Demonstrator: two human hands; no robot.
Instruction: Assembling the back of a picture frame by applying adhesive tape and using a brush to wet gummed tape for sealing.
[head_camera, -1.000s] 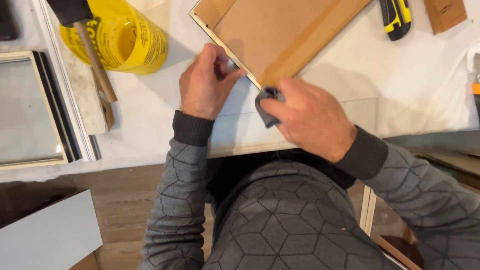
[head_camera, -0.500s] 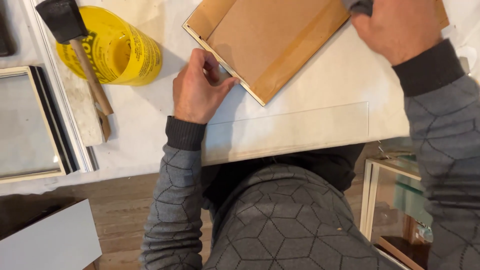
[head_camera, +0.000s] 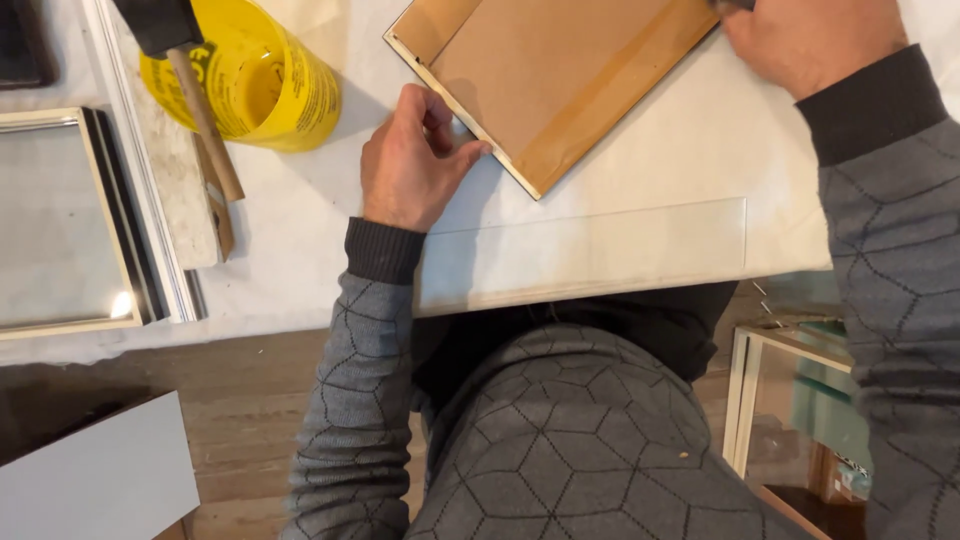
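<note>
One hand moved: right hand (head_camera: 805, 40) now at frame (head_camera: 550, 85) top, grip unclear; left hand (head_camera: 410, 160) loosely steadies edge.

Grey hexagon-patterned sweater, dark ribbed cuffs

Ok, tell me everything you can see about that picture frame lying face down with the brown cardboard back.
The face-down picture frame with the brown cardboard back lies flat and turned at an angle on the white table covering, its top cut off by the picture edge. A thin pale, wood-like rim edges it. The backing looks like plain cardboard, with a darker brown band running diagonally near its lower edge. The left hand touches its lower left edge with the fingertips; the right hand rests at its right side.
</note>
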